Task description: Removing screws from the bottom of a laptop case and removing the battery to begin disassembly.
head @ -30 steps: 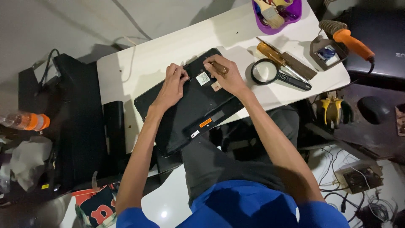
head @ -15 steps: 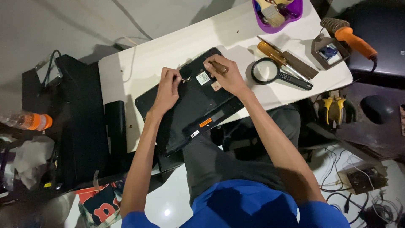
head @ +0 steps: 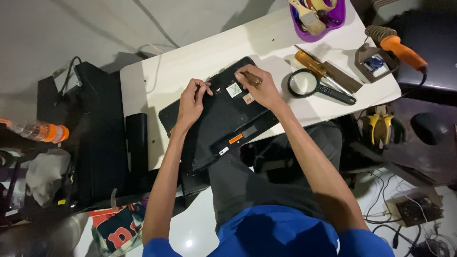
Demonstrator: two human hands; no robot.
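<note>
A black laptop (head: pixel 223 123) lies upside down on the white table (head: pixel 190 62), its near edge hanging over the table's front. My left hand (head: pixel 193 100) rests on the laptop's far left part with fingertips pinched together near the back edge; whether it holds a small part is too small to tell. My right hand (head: pixel 257 85) is on the laptop's far right corner and grips a thin tool with a brownish handle (head: pixel 250 77), its tip pointing left at the case.
A magnifying glass (head: pixel 309 84), an amber-handled screwdriver (head: pixel 314 66) and a flat metal piece lie right of the laptop. A purple bowl (head: pixel 323 16) with brushes stands at the back, a soldering iron with orange handle (head: pixel 397 47) at right. Black cases and a bottle (head: pixel 40 131) are left.
My left hand has slid right along the laptop's back edge and curled its fingers into a pinch. My right hand has kept its place with the tool.
</note>
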